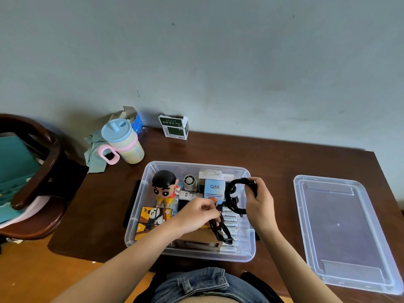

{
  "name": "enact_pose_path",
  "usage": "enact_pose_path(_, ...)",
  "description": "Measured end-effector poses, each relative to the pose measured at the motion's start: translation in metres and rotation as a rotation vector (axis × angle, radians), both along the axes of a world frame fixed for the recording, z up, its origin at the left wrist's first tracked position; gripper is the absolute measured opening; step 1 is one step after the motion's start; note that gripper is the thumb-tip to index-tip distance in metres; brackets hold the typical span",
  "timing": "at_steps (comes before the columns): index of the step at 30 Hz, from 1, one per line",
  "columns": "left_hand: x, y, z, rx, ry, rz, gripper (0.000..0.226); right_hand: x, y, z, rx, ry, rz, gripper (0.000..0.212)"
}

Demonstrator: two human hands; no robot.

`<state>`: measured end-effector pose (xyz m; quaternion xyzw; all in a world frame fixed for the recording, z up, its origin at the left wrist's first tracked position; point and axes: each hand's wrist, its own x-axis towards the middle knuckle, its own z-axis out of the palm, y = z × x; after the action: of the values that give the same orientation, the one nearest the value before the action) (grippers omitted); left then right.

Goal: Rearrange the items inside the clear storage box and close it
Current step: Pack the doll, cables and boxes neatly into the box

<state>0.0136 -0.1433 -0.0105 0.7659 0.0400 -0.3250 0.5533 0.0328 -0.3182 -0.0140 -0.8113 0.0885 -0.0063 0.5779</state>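
Black cable [229,202], frame centre: light, limp, tangle-prone; right hand [258,202] grips its coil, left hand [196,213] pinches the loose tail

Soft, even daylight filled the room, moderately bright, with no hard-edged shadows. A dull sheen lay on the dark bench [218,147] near the green carton [174,127], and pale glints ran along the lid [341,228] and the box [192,166] rim. The cup [122,142] cast a faint shadow on the wall [218,51]. Wide-angle distortion bowed the bench's edges and stretched the corners. The picture looked slightly soft and smeared, most of all at the left edge.
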Motion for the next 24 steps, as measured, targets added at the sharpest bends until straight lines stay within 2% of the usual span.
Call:
enact_pose_path(3,0.001,0.014,0.005,-0.075,-0.041,0.059,0.009,0.003,0.003,-0.002,0.001,0.033,-0.033,0.02)
enact_pose_path(6,-0.002,0.022,0.008,-0.143,-0.124,0.116,0.018,0.005,0.01,-0.002,-0.03,0.063,-0.01,0.018)
enact_pose_path(10,-0.009,0.026,0.011,-0.264,-0.214,0.199,0.027,0.009,0.017,-0.006,-0.178,0.153,0.074,0.015)
enact_pose_path(15,-0.012,0.029,0.007,-0.45,-0.162,0.334,0.007,0.014,0.019,-0.008,-0.311,0.194,0.172,0.011)
enact_pose_path(21,-0.014,0.027,0.004,-0.43,-0.198,0.379,0.013,0.014,0.023,0.0,-0.573,0.146,0.158,0.011)
enact_pose_path(24,-0.015,0.026,0.004,-0.473,-0.185,0.439,0.014,0.014,0.024,0.003,-0.718,0.159,0.282,0.019)
